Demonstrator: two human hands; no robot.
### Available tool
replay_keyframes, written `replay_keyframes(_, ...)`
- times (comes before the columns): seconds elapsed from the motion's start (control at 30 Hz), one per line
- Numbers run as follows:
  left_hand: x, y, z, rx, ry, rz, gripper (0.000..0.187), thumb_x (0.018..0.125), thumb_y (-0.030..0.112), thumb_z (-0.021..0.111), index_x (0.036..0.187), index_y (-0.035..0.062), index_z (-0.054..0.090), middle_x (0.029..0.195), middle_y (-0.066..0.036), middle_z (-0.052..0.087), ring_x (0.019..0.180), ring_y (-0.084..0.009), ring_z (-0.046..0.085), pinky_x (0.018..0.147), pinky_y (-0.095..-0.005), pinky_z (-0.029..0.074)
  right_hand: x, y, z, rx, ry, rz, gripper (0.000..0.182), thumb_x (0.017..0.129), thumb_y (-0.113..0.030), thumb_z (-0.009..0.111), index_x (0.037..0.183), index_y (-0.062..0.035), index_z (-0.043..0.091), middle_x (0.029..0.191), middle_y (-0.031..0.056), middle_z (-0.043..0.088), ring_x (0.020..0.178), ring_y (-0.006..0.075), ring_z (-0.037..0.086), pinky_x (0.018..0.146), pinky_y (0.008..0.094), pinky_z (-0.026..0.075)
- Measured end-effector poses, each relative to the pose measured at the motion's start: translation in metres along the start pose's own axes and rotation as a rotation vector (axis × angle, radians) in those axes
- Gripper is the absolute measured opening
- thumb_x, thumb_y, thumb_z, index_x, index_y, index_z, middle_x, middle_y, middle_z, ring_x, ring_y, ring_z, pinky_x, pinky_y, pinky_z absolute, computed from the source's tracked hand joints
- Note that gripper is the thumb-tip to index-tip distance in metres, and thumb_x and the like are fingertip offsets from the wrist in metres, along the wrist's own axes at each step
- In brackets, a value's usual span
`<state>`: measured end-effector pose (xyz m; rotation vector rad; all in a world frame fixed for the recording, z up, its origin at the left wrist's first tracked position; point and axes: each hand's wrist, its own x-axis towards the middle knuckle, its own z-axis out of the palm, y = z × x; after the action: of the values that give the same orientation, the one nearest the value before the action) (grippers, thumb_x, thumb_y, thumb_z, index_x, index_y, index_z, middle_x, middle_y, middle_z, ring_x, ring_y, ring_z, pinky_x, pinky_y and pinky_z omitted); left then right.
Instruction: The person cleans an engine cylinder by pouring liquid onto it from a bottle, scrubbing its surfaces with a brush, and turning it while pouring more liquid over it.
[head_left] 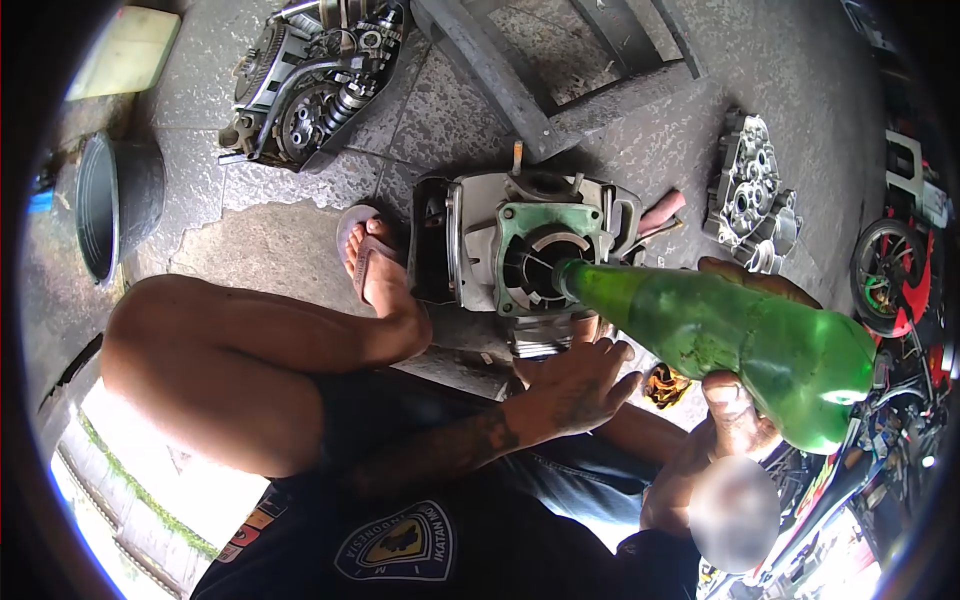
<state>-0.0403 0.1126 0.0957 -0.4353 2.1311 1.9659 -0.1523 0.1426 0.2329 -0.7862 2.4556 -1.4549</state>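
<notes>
A green plastic bottle (740, 330) lies tilted in my right hand (738, 415), the thumb on its near side and the other fingers round the far side. The bottle's neck points left, and its mouth overlaps the round opening of an engine block (480, 235). Around that opening runs a square green-tinted face (525, 225) with bolt holes at its corners. My left hand (575, 385) is just below the engine block, fingers apart, some of the fingertips hidden by the block's lower side. A metal stud stands up at the block's far side.
An opened engine case with gears (320, 100) sits at the upper left, beside a metal frame (490, 70). A bare metal casing (750, 190) lies at the right. Further out are a dark bucket (98, 210), a pale container (125, 50) and a motorcycle wheel (885, 275). My sandalled foot (370, 255) is left of the block.
</notes>
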Motion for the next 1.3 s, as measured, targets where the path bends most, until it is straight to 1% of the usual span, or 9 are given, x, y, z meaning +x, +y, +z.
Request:
replay_keyframes(0.13,-0.006,-0.015,0.006,-0.518,-0.041,-0.136,0.048,0.092,0.033,0.054,0.125,-0.0028,0.05,0.136,-0.031,0.044,0.132,-0.0329,0.042,0.107,-0.0481,0.037,-0.003,-0.02,0.015,0.051,-0.045,0.066,0.08,0.069,-0.029,0.089,0.131,0.0038,0.049,0.116,0.0169,0.064,0.1,0.0285,0.066,0.093,0.0417,0.051)
replay_keyframes(0.17,-0.007,-0.016,0.008,-0.112,0.165,0.101,0.043,0.092,0.029,0.057,0.123,0.0003,0.053,0.122,-0.026,0.053,0.112,-0.0336,0.054,0.093,-0.0437,0.046,-0.004,-0.021,0.017,0.051,-0.054,0.041,0.077,0.069,-0.027,0.089,0.129,0.0036,0.05,0.114,0.0162,0.064,0.098,0.0275,0.066,0.091,0.0406,0.052)
replay_keyframes(0.27,-0.018,-0.013,0.002,0.411,0.319,0.295,0.037,0.09,0.022,0.061,0.121,0.0022,0.055,0.106,-0.019,0.062,0.092,-0.0317,0.066,0.079,-0.0383,0.055,-0.006,-0.026,0.022,0.038,-0.09,-0.036,0.066,0.07,-0.021,0.089,0.121,0.0028,0.055,0.108,0.0142,0.066,0.093,0.0246,0.067,0.087,0.0374,0.053)
replay_keyframes(0.33,-0.023,-0.003,-0.011,0.19,0.258,0.196,0.038,0.09,0.021,0.061,0.122,0.0031,0.054,0.108,-0.018,0.061,0.093,-0.0298,0.066,0.078,-0.0381,0.055,-0.008,-0.031,0.027,0.026,-0.122,-0.084,0.059,0.07,-0.017,0.088,0.117,0.0022,0.059,0.105,0.0129,0.068,0.09,0.0226,0.067,0.083,0.0352,0.054)
replay_keyframes(0.53,-0.029,-0.001,-0.015,0.219,0.261,0.146,0.045,0.091,0.025,0.059,0.129,0.0026,0.049,0.113,-0.02,0.062,0.095,-0.0341,0.066,0.079,-0.043,0.056,-0.002,-0.048,0.049,0.043,-0.183,-0.178,0.035,0.07,-0.005,0.087,0.1,0.0005,0.069,0.092,0.0084,0.071,0.08,0.0174,0.069,0.074,0.0295,0.056)
replay_keyframes(0.6,-0.032,0.001,-0.018,0.201,0.222,0.089,0.046,0.092,0.026,0.058,0.13,0.0019,0.048,0.116,-0.02,0.062,0.096,-0.0354,0.066,0.08,-0.044,0.056,-0.003,-0.052,0.041,-0.036,-0.353,-0.215,0.044,0.075,0.005,0.08,0.116,0.0028,0.064,0.106,0.011,0.069,0.096,0.0186,0.065,0.09,0.0337,0.051)
replay_keyframes(0.7,-0.032,-0.005,-0.014,0.204,0.197,0.099,0.049,0.094,0.029,0.057,0.133,0.0016,0.045,0.118,-0.022,0.061,0.097,-0.037,0.066,0.08,-0.045,0.056,-0.007,-0.054,0.046,-0.009,-0.316,-0.176,0.042,0.075,0.005,0.08,0.114,0.0026,0.064,0.105,0.0109,0.07,0.095,0.0187,0.066,0.089,0.0334,0.051)
replay_keyframes(0.77,-0.033,-0.008,-0.013,0.218,0.189,0.115,0.052,0.094,0.03,0.057,0.135,0.0017,0.043,0.119,-0.023,0.06,0.096,-0.0377,0.066,0.081,-0.0457,0.056,-0.011,-0.055,0.049,0.003,-0.203,-0.101,0.04,0.068,-0.006,0.089,0.102,-0.0002,0.068,0.092,0.009,0.071,0.08,0.0165,0.069,0.076,0.0291,0.054)
replay_keyframes(1.3,-0.035,-0.007,-0.02,0.197,0.18,0.095,0.053,0.095,0.03,0.056,0.136,0.0006,0.041,0.119,-0.023,0.059,0.092,-0.037,0.067,0.076,-0.0447,0.057,-0.01,-0.06,0.048,-0.123,-0.291,-0.138,0.042,0.069,-0.008,0.088,0.104,0.0004,0.067,0.095,0.009,0.071,0.083,0.0173,0.069,0.078,0.0296,0.054)
